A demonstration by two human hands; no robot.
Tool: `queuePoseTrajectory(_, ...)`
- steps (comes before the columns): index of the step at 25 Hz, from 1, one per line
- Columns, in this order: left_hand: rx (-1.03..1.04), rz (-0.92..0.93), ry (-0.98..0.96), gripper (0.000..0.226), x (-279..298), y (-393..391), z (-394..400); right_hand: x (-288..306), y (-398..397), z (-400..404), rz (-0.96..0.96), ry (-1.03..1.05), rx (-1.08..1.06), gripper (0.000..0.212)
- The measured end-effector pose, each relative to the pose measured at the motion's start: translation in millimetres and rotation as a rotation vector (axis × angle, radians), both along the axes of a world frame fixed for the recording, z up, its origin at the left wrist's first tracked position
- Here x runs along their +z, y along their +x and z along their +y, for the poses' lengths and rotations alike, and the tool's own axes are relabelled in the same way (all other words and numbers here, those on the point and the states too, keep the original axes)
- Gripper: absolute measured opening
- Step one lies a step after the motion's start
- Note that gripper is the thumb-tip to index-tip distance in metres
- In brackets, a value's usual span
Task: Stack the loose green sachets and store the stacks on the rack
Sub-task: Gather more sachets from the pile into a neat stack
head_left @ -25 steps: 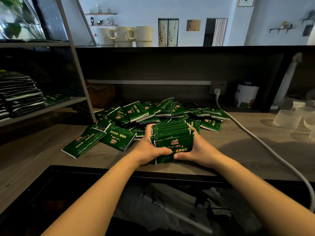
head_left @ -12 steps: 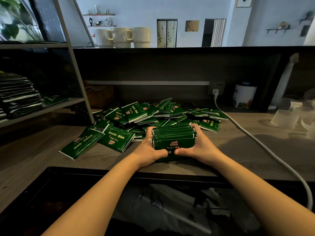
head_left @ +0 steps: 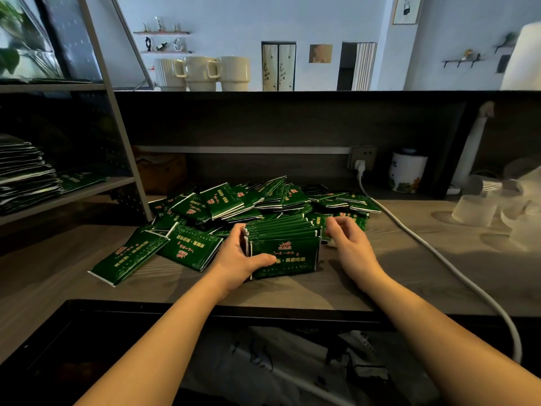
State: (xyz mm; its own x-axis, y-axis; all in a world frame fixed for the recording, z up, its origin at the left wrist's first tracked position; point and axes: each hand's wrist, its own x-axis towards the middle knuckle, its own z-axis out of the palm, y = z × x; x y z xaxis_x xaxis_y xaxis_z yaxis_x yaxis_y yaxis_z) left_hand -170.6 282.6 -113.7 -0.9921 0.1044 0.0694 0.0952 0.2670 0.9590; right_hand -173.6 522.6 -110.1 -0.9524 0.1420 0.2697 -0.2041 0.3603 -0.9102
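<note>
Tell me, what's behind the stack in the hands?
Behind the stack lies the loose sachet pile, then the dark back wall. The pile's near edge is hidden by the stack.

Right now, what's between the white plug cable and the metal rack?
In the head view, the loose sachets pile fills the counter between the cable and the rack.

Bare desk (head_left: pixel 366 291) is left along the near edge; the far side is blocked by the sachet pile (head_left: pixel 263 200), the right by a white cable (head_left: pixel 439 253) and plastic cups (head_left: pixel 474 210)
</note>
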Motion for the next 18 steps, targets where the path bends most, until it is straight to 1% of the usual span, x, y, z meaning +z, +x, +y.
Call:
queuePoseTrajectory(2, -0.003, 0.008, -0.001, 0.085, -2.3, -2.2, -0.7, 0.0, -12.1, 10.1, -0.051, 0.166, -0.094, 0.038)
queuePoseTrajectory(5, 0.013, 0.040, -0.021, 0.093, -1.9, -2.2, 1.1, -2.8, -40.0, 32.1, -0.107, 0.451, -0.131, 0.045)
queuePoseTrajectory(7, 0.015, 0.046, -0.015, 0.095, -1.2, -1.4, 0.8, -5.2, -55.9, 42.4, -0.130, 0.570, -0.130, 0.057)
queuePoseTrajectory(8, 0.011, 0.038, -0.010, 0.093, -1.4, -1.5, 0.7, -7.3, -61.9, 45.0, -0.173, 0.635, -0.114, 0.061)
queuePoseTrajectory(11, 0.017, 0.047, 0.002, 0.095, -1.2, -2.0, -0.6, -9.6, -71.4, 45.6, -0.278, 0.842, -0.066, 0.067)
queuePoseTrajectory(13, 0.016, 0.047, 0.013, 0.099, -2.9, -4.1, -2.4, -7.2, -70.7, 47.0, -0.247, 0.904, -0.100, 0.065)
queuePoseTrajectory(15, 0.015, 0.041, 0.010, 0.104, -5.6, -6.1, -3.6, -7.3, -65.0, 52.3, -0.181, 0.913, -0.126, 0.061)
queuePoseTrajectory(18, 0.008, 0.028, -0.001, 0.112, -6.0, -5.0, -3.9, -8.2, -52.5, 64.9, -0.158, 0.751, -0.087, 0.049)
